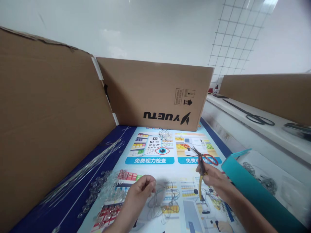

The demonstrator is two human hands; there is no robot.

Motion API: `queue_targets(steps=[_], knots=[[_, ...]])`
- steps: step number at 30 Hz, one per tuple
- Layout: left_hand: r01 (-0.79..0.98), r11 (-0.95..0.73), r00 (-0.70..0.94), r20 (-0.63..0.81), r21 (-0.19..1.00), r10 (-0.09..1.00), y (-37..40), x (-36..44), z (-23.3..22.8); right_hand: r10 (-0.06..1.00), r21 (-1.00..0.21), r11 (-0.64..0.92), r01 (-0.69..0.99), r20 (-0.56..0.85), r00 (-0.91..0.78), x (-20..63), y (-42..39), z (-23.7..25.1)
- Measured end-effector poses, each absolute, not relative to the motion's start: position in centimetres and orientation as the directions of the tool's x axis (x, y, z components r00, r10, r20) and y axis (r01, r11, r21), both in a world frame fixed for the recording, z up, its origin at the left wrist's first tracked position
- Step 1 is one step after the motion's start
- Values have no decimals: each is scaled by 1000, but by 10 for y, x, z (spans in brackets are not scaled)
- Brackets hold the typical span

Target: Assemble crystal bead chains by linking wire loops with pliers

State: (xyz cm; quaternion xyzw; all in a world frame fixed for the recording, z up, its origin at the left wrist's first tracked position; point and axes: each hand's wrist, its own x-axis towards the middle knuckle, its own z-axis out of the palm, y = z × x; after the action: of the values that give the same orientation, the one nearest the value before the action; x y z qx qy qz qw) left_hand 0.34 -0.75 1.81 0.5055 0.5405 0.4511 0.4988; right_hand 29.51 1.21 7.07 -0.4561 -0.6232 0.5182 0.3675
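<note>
A pale wall rose beyond the printed mat; cardboard panels fenced its far and left sides. Straight wires lay along its left, seemingly unworked. Over it, the left hand curled nearly closed, any hold unclear; the right hand wrapped a yellow-handled tool. On it, wire loops looked unfinished, clear beads loose.

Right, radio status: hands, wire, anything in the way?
Left hand: curled beside wire loops, grip unclear. Right hand: holding yellow-handled tool. Transparent pieces scattered left of left hand.

hands: 2 | yellow-handled tool: 1 | cardboard panels: 3 | black-handled scissors: 1 | clear beads: uncountable
</note>
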Motion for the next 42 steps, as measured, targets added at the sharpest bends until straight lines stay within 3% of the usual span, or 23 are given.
queue_targets(steps=[5, 7, 10, 12, 18, 25, 27, 28, 30, 31, 32, 33, 35, 38, 40, 42], knots=[[44, 85, 40, -87, 995, 995, -10, 6, 15, 966, -997, -77, 14, -78, -247, 264, -3, 57], [-6, 86, 62, -85, 996, 994, -12, 8, 15, 962, -969, -187, -164, -146, -232, 253, -12, 53], [-85, 111, 81, -104, 990, 991, -15, 12, 18, 868, -783, -465, -413, -311, -387, 238, -26, 48], [-135, 142, 92, -130, 981, 987, -18, 13, 22, 784, -713, -577, -398, -347, -515, 231, -33, 44], [-214, 205, 154, -174, 955, 973, -21, 13, 33, 711, -754, -616, -229, -407, -574, 224, -37, 52], [-233, 228, 170, -191, 945, 967, -21, 13, 34, 780, -568, -622, -539, -506, -368, 232, -24, 65], [-235, 228, 168, -191, 945, 967, -21, 13, 33, 809, -640, -586, -497, -491, -322, 234, -25, 62], [-232, 227, 170, -191, 946, 967, -21, 13, 33, 846, -734, -533, -420, -447, -293, 235, -26, 59], [-226, 228, 167, -193, 947, 967, -21, 12, 34, 934, -950, -295, -103, -265, -239, 238, -27, 51], [-223, 231, 164, -197, 947, 967, -21, 12, 34, 962, -987, -106, 123, -133, -238, 240, -27, 46], [-223, 236, 163, -203, 946, 966, -21, 12, 34, 962, -932, 115, 344, 18, -273, 242, -26, 41], [-226, 242, 165, -208, 944, 964, -21, 12, 35, 929, -794, 326, 513, 171, -327, 243, -25, 36], [-236, 257, 172, -220, 937, 960, -21, 12, 35, 803, -410, 591, 694, 377, -461, 246, -22, 29], [-260, 295, 187, -252, 919, 950, -22, 12, 35, 600, 45, 705, 708, 494, -629, 247, -18, 26], [-272, 316, 198, -268, 909, 943, -23, 13, 35, 510, 188, 723, 665, 504, -697, 248, -18, 28], [-278, 326, 206, -275, 904, 939, -24, 15, 36, 469, 249, 734, 632, 486, -737, 249, -19, 29]])
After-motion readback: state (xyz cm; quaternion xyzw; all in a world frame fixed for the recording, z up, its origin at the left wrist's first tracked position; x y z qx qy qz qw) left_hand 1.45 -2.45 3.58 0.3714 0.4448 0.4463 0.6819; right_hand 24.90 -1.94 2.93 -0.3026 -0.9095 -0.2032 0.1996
